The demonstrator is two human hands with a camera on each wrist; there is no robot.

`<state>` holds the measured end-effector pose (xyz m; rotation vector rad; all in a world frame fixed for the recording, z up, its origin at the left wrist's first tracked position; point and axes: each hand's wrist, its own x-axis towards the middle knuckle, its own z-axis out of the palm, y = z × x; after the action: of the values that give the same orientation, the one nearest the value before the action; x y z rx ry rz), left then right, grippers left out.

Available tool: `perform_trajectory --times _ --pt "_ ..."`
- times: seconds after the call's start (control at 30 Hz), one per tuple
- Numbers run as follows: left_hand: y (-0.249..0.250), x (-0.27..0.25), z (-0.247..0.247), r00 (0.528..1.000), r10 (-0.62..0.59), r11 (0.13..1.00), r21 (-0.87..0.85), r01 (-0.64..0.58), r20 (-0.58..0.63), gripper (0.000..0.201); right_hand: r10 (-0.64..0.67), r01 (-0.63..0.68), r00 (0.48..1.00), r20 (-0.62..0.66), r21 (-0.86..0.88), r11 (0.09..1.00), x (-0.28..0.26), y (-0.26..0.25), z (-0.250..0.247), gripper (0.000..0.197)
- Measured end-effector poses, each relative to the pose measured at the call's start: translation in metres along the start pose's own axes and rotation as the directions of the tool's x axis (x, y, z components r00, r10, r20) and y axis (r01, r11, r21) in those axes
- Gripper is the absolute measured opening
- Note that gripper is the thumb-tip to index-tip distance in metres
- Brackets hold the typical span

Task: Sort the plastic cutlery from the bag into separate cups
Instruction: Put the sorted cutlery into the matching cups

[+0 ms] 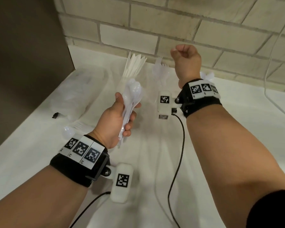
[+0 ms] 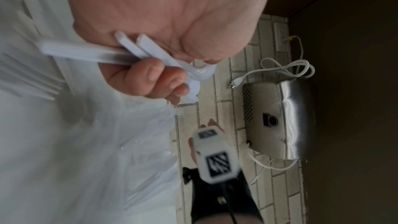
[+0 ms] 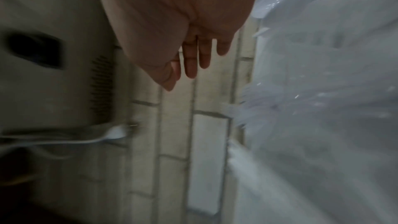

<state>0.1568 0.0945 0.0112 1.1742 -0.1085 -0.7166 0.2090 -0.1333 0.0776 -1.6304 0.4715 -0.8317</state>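
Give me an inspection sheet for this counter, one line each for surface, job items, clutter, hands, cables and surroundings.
Surface: white counter.
Job's things: bunch of spoons in the left hand; knives upright in a clear cup; forks in a second cup; more spoons behind the right wrist; plastic bag lying at left with loose cutlery near it.
Clutter: small black object by the bag, too small to identify.
Hands: left hand grips the spoon bunch; right hand raised, holding nothing.
Cables: black wrist-camera leads; white cord down the wall.
Surroundings: brick wall; dark panel at left; metal appliance on the wall.
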Motion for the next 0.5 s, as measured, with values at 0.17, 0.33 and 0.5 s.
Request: perform_trajectory --times 0.17,0.33,0.5 --pt "0.001 -0.003 0.004 0.999 -0.004 1.000 -0.004 0.005 0.034 0.074 0.116 -0.114 0.899 0.421 -0.029 0.993 -0.065 -0.023 -0.010 0.009" --pt "-0.001 -0.011 0.019 0.991 0.117 0.974 0.204 -0.102 -0.064 0.055 0.321 -0.463 0.671 0.668 0.039 0.886 -0.117 -0.030 -0.015 0.039" --pt "-0.003 -0.013 0.025 0.964 0.248 0.843 0.511 -0.166 -0.095 0.044 0.295 -0.351 0.689 0.663 -0.051 0.935 -0.136 -0.029 -0.023 0.046"
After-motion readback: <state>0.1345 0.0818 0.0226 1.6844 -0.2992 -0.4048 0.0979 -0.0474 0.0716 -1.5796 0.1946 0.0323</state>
